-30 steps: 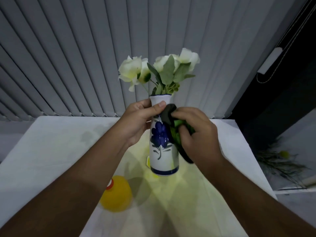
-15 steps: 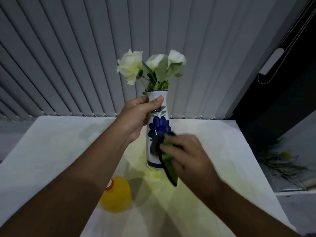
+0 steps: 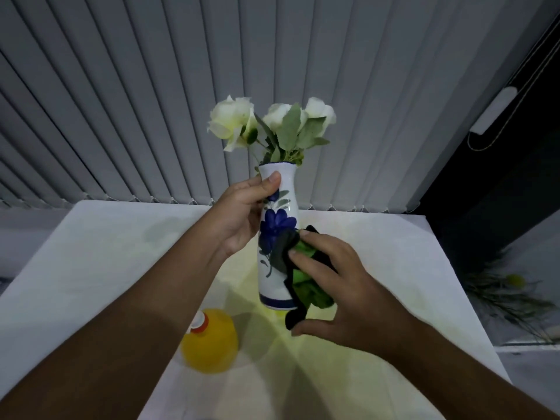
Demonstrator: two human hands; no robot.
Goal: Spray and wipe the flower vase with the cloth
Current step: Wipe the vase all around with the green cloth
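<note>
A white vase (image 3: 274, 283) painted with a blue flower is held upright above the table, with white roses (image 3: 233, 121) and green leaves rising from its mouth. My left hand (image 3: 242, 216) grips its neck from the left, thumb near the rim. My right hand (image 3: 342, 294) presses a green and black cloth (image 3: 306, 280) against the vase's lower right side, down to the blue band at its base. The cloth hides part of the painted stem.
A yellow spray bottle (image 3: 209, 341) with a red and white top stands on the white table (image 3: 91, 268) under my left forearm. Grey vertical blinds (image 3: 151, 101) hang behind. Dark foliage (image 3: 509, 292) lies off the table's right edge.
The cloth went from the vase's neck down to its lower body and now sits there. The vase has turned and tilted slightly, and the flowers shifted with it.
</note>
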